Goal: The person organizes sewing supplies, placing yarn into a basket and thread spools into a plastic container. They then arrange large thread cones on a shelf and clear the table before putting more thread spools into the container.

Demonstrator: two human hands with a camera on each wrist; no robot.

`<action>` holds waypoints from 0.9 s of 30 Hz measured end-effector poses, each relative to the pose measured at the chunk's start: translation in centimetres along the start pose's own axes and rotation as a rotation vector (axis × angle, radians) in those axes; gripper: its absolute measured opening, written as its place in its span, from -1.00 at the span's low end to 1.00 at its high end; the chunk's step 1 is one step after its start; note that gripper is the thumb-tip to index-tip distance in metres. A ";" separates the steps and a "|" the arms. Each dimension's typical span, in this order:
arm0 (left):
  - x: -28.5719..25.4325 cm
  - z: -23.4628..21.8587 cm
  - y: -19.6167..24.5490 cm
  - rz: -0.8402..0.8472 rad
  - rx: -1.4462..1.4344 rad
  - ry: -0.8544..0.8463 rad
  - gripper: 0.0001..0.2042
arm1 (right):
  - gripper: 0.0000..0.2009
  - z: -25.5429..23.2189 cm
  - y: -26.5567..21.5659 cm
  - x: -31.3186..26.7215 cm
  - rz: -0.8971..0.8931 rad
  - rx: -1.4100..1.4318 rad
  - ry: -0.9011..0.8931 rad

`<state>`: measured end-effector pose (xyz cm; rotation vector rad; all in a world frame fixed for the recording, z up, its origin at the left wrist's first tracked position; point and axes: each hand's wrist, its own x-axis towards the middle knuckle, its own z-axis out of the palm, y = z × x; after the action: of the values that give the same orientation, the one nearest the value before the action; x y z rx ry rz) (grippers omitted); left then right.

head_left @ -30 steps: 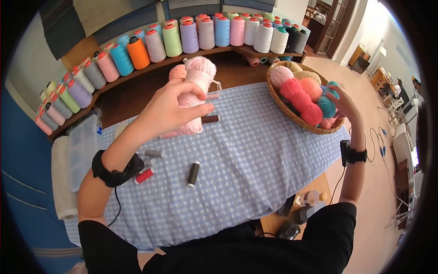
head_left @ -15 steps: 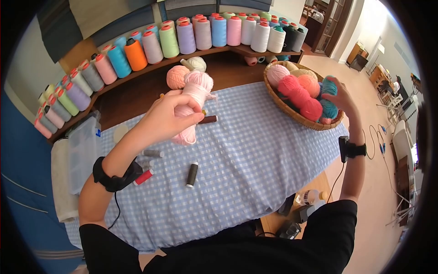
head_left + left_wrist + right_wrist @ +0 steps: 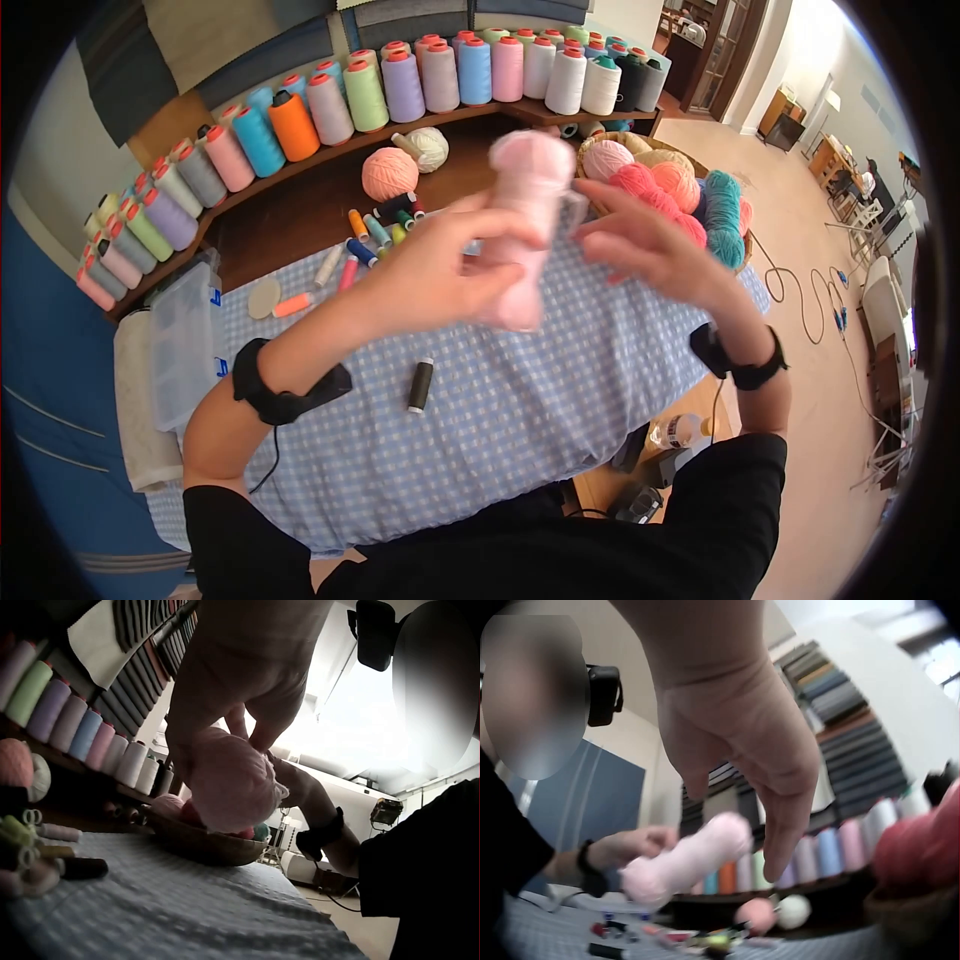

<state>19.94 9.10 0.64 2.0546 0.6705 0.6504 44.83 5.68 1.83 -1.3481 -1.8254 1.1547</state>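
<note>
Room: pale floor (image 3: 830, 400). 1 counter (image 3: 520, 420) under blue-white checked cloth (image 3: 330, 470). Behind, curved shelf (image 3: 635, 121) carries long row of thread cones (image 3: 438, 80), overlapping beyond sure count; 1 is orange. 1 basket (image 3: 202, 846) of yarn at right, 1 teal skein (image 3: 723, 220) in it. 2 hands: left hand (image 3: 445, 268) grips 1 pale-pink skein (image 3: 529, 205) between thumb and fingers, above cloth; right hand (image 3: 650, 250) just beside it, fingers extended. 2 yarn balls at back: peach ball (image 3: 389, 175), cream ball (image 3: 430, 149). 1 dark spool (image 3: 421, 386) lies on cloth.
</note>
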 end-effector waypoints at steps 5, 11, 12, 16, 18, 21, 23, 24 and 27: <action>0.9 1.3 2.2 0.179 -0.134 -0.030 -0.64 | -0.42 0.7 -1.8 2.0 -0.220 -0.034 0.176; -1.8 -0.8 3.2 -0.098 -0.175 -0.080 -0.63 | -0.39 -17.0 1.8 6.1 -0.325 -1.058 0.803; -2.0 -0.8 2.9 -0.095 -0.173 -0.079 -0.63 | -0.38 -19.7 3.0 6.6 -0.279 -1.018 0.794; -2.3 -0.9 2.0 -0.136 -0.084 -0.108 -0.59 | -0.35 -26.9 10.6 8.4 0.045 -0.910 0.830; -2.5 -1.1 2.2 -0.160 -0.066 -0.121 -0.57 | -0.34 -27.1 12.6 8.2 0.268 -0.943 0.608; -3.1 -1.4 2.5 -0.178 -0.014 -0.149 -0.54 | -0.36 -29.2 16.6 9.3 0.363 -1.043 0.063; -3.5 -1.6 2.3 -0.140 0.008 -0.122 -0.56 | -0.37 -29.4 17.5 8.2 0.392 -0.656 0.225; -3.4 -1.8 2.1 -0.145 0.003 -0.120 -0.56 | -0.38 -29.5 18.1 7.6 0.418 -0.262 0.373; -2.6 -3.0 1.1 -0.220 0.072 -0.040 -0.59 | -0.39 -30.6 17.6 6.1 0.335 -0.411 0.255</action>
<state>16.33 8.46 2.56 2.0171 0.8931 0.4624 76.42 22.57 -0.25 -1.9967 -1.7490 0.7327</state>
